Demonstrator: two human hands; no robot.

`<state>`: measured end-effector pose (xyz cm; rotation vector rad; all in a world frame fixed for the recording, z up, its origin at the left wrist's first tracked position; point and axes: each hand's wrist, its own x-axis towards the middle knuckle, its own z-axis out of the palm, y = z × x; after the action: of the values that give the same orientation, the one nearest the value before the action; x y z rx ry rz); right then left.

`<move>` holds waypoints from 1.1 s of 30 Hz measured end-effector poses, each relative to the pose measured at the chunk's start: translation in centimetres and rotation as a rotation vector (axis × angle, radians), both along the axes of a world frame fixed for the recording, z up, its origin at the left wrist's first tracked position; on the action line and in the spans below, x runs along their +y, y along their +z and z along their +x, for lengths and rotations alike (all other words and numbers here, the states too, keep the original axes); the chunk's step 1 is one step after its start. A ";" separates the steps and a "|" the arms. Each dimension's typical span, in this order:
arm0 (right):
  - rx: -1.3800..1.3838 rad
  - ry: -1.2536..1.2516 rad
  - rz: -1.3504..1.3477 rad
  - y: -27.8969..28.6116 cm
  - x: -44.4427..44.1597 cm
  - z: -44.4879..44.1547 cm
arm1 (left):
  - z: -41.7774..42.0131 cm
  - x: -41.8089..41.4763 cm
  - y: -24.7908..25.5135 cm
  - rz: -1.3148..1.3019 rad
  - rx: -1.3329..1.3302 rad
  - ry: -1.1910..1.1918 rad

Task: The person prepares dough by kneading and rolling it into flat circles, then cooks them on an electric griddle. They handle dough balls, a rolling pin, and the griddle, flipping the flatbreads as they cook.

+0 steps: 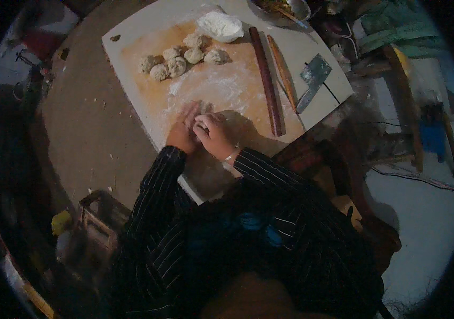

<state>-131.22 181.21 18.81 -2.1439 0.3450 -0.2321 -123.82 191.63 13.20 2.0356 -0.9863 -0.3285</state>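
Note:
My left hand (183, 129) and my right hand (215, 136) are pressed together low over a floured wooden board (147, 95). A pale lump of dough (207, 107) shows at their fingertips, mostly hidden by the blurred fingers. Beyond the hands, several rough dough balls (177, 66) sit grouped on the board. A bag or bowl of white flour (221, 26) is at its far edge. To the right of my right hand lie a dark red rolling pin (266, 81) and a thinner, tapered wooden rolling pin (282, 73).
A flour-dusted metal cleaver (315, 73) rests on the white tabletop (330, 89) at right. At the far edge stands a bowl of chopped filling (274, 7) with a utensil in it. A small wooden stool (101, 223) stands on the floor at lower left.

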 end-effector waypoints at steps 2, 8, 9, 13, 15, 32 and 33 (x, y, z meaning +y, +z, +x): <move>0.003 0.258 -0.138 1.4 -0.8 -2.2 | -2.0 1.5 1.3 -0.154 0.112 -0.134; -0.099 0.329 -0.299 0.9 0.4 -4.8 | -2.1 1.6 2.9 0.166 -0.143 -0.287; -0.002 0.329 -0.146 0.8 -0.1 -3.9 | -1.7 1.3 2.4 0.176 -0.145 -0.228; -0.060 0.110 -0.148 -0.3 -0.6 -0.7 | 1.1 0.2 0.9 0.177 -0.244 -0.018; -0.001 0.089 -0.294 -1.2 -0.6 0.2 | 1.8 -0.4 2.0 0.218 -0.205 0.133; 0.343 0.433 -0.707 -2.2 -2.2 2.5 | 1.6 2.0 -1.1 -0.095 0.119 0.477; 0.369 0.568 -0.708 -1.9 -1.6 1.4 | 1.7 2.1 -1.1 -0.123 0.110 0.460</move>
<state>-129.87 179.63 16.94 -2.8790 -0.1887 0.4387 -122.14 193.74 12.06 2.0366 -0.4397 -0.1270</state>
